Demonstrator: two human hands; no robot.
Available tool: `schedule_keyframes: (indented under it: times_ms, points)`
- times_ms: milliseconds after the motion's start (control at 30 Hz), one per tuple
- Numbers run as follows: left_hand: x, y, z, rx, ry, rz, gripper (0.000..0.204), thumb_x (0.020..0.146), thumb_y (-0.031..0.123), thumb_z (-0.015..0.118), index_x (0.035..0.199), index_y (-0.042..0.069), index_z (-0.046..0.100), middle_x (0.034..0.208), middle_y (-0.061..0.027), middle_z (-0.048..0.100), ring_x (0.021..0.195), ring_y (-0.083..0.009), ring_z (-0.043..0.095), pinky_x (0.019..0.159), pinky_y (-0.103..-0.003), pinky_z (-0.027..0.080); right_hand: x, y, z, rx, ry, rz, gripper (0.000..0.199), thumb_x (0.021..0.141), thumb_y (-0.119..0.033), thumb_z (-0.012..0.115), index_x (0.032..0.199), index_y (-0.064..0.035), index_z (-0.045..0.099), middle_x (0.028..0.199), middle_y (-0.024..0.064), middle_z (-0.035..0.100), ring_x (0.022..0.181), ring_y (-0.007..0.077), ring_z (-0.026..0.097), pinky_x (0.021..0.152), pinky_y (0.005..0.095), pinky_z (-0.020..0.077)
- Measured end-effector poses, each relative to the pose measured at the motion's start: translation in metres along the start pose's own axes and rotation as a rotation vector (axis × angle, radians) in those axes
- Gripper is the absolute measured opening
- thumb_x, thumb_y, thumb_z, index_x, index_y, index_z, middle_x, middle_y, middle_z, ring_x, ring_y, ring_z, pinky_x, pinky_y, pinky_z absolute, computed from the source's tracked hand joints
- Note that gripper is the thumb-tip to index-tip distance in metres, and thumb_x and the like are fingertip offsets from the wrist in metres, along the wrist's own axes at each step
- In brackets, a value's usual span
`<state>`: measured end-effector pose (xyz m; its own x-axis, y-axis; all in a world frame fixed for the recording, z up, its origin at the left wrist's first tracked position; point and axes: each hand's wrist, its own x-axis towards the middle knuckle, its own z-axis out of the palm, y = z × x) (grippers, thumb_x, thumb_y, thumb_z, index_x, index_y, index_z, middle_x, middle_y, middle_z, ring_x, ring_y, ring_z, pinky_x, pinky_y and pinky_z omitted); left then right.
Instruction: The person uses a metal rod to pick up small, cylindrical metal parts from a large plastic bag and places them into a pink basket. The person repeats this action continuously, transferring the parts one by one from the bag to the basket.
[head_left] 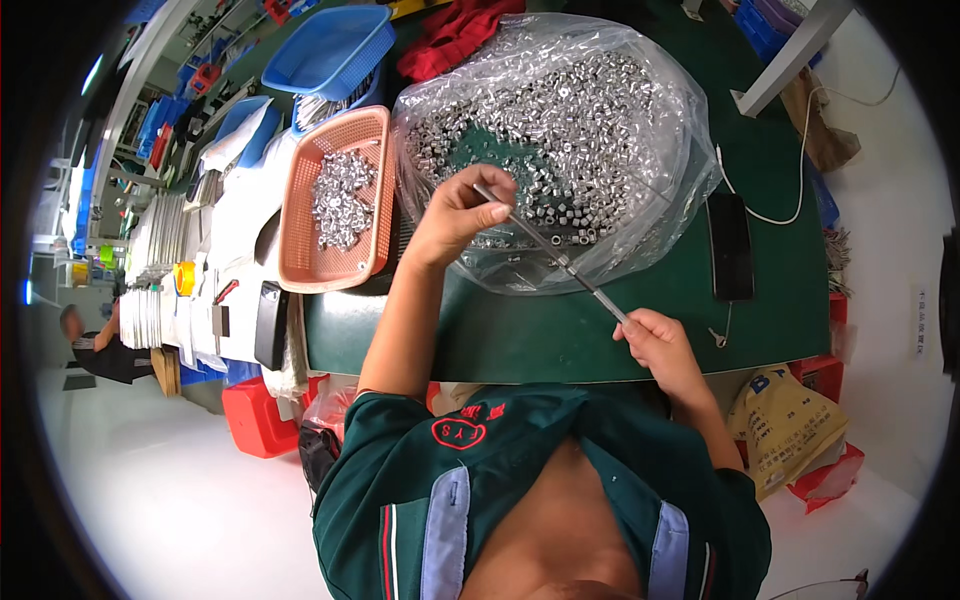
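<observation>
Beneath the head camera, over the front edge of the dark green tabletop (440,338), glare and wrinkles on the clear plastic bag (530,282) blur many of its small silver metal pieces (600,105). The right hand (660,346) hides the near end of the slim grey metal rod (546,244); whether the bright bits midway along it are threaded on is hard to tell. The rod slants between both hands: the left hand (462,215) pinches its far end between thumb and fingers, and the right grips the near end.
</observation>
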<state>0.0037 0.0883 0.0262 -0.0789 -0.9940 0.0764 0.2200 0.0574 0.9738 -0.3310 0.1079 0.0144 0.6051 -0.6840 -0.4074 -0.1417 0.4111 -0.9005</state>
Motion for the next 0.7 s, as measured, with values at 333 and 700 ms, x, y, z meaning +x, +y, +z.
schedule_keyframes:
  times_ms: [333,700]
  points:
    - [0.05,-0.014,0.003,1.081,0.188,0.067,0.019,0.078,0.012,0.069,0.096,0.006,0.07,0.088,-0.0114,0.064,0.085,-0.0275,0.062,0.075,-0.036,0.049,0.012,0.007,0.002,-0.152,0.296,-0.192,0.018,0.095,-0.015,0.057,0.09,0.0002,0.063,0.063,-0.0051,0.045,0.057,0.0026,0.038,0.05,0.0212,0.031]
    - [0.07,-0.046,-0.014,1.298,0.065,0.177,0.016,0.077,0.014,0.067,0.091,0.005,0.069,0.09,-0.013,0.064,0.092,-0.0339,0.06,0.081,-0.042,0.049,0.015,0.016,0.0,-0.108,0.306,-0.2,0.017,0.095,-0.015,0.057,0.09,0.0,0.063,0.062,-0.0054,0.044,0.057,0.0021,0.037,0.05,0.0208,0.0298]
